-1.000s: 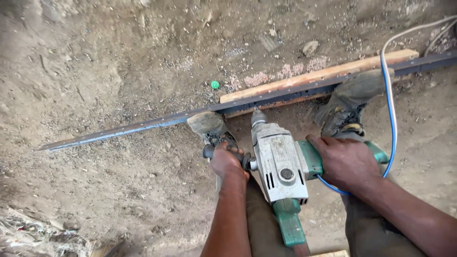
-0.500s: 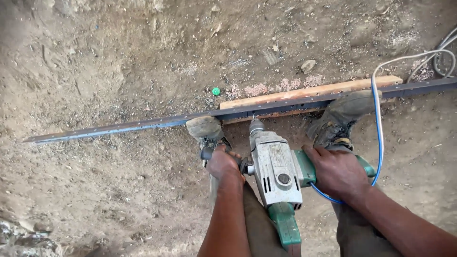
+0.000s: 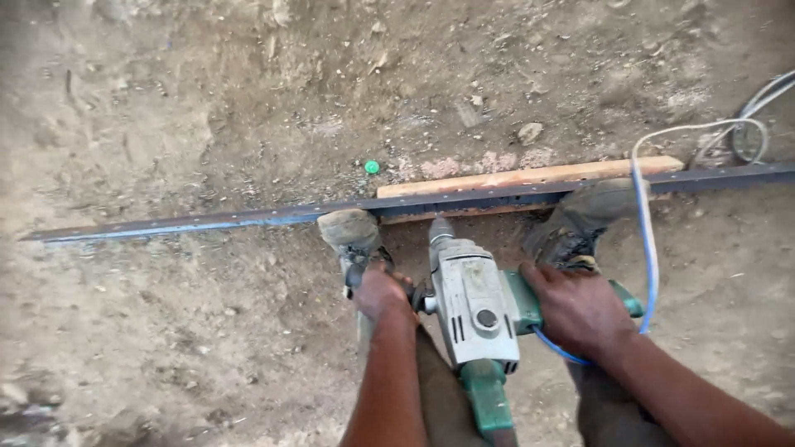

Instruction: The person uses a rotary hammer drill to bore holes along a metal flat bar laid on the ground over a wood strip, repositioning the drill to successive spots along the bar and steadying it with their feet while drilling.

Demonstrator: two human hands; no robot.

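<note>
Both hands grip a bulky grey metal power drill with green plastic handles (image 3: 476, 310): the left hand (image 3: 383, 291) is closed on its side handle, the right hand (image 3: 580, 310) on the green grip. The drill's nose points at a long dark steel strip (image 3: 248, 218) lying beside a pale wooden plank (image 3: 530, 176) on rough, stony dirt ground (image 3: 207, 108). Dusty boots (image 3: 352, 232) pin the strip, and a blue cable (image 3: 642, 223) loops past the right one.
</note>
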